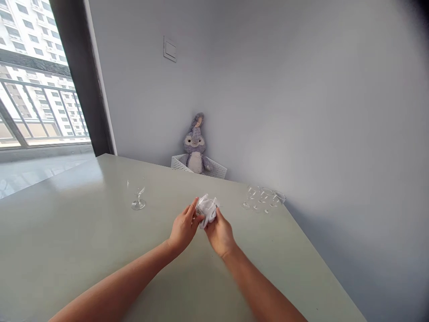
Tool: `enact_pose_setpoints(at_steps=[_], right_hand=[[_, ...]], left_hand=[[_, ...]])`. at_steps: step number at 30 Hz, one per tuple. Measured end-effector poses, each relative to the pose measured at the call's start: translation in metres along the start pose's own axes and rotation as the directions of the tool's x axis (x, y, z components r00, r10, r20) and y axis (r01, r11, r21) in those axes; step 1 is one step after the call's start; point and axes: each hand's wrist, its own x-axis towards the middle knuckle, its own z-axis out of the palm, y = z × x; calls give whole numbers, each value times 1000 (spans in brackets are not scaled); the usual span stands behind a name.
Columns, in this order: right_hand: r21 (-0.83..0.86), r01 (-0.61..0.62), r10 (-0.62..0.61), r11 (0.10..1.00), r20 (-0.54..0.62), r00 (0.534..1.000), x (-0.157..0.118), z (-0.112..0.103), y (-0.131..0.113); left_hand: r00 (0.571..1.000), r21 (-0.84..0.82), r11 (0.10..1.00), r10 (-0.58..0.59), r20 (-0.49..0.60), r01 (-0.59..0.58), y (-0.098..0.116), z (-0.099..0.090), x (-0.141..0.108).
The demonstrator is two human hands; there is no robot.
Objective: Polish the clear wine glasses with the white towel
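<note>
A crumpled white cloth is held between my two hands over the middle of the table. Something clear, perhaps part of a glass, shows at its top, but I cannot make it out fully. My left hand closes on the cloth's left side, the thumb across its front. From the right and below, my right hand grips the same cloth. A clear stemmed glass stands upright on the table to the left of my hands.
Several clear stemmed glasses stand close together near the table's right back edge. Behind the pale green table, a plush toy sits in a white perforated basket by the wall.
</note>
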Motion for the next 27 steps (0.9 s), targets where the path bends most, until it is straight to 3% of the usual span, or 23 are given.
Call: enact_pose_setpoints(at_steps=[4, 6, 9, 11, 13, 14, 16, 17, 19, 20, 21, 23, 25, 27], right_hand=[[-46, 49, -51, 998, -29, 998, -11, 20, 25], [-81, 52, -53, 995, -10, 999, -9, 19, 29], [-122, 1, 4, 993, 46, 999, -1, 6, 24], [-104, -89, 99, 991, 94, 991, 3, -6, 17], [-103, -212, 229, 972, 193, 954, 4, -18, 10], [-125, -267, 290, 956, 247, 924, 4, -23, 7], [-219, -319, 377, 922, 318, 870, 4, -29, 2], [-287, -303, 389, 909, 323, 863, 5, -31, -1], [-500, -184, 356, 846, 274, 893, 5, -30, -4], [-652, -98, 315, 752, 225, 922, 5, -28, -4], [-806, -8, 247, 592, 173, 953, 4, -24, -4], [-984, 123, 43, 130, 130, 991, 1, -17, 0], [-946, 190, -137, -262, 231, 963, -5, -10, 8], [-862, 247, -221, -443, 372, 901, -9, -7, 16]], left_hand=[[989, -10, 1000, -3, -146, 2, 1, 6, -2], [991, -87, 996, -28, -130, 17, 3, 7, -2], [983, -387, 906, -133, 126, 172, 4, 1, 3], [922, -594, 719, -181, 343, 362, 5, -6, 8], [866, -706, 515, -177, 468, 486, 5, -14, 13], [853, -735, 444, -167, 494, 513, 4, -17, 14], [842, -749, 391, -176, 510, 535, 2, -17, 15], [840, -742, 395, -207, 502, 542, 0, -15, 15], [832, -725, 409, -310, 460, 553, -5, -8, 13], [822, -723, 401, -361, 440, 563, -8, -4, 12], [808, -727, 375, -401, 432, 575, -10, 0, 11], [773, -753, 272, -439, 458, 600, -13, 5, 10], [739, -776, 154, -461, 491, 611, -14, 7, 10], [707, -792, 80, -511, 489, 606, -13, 6, 11]])
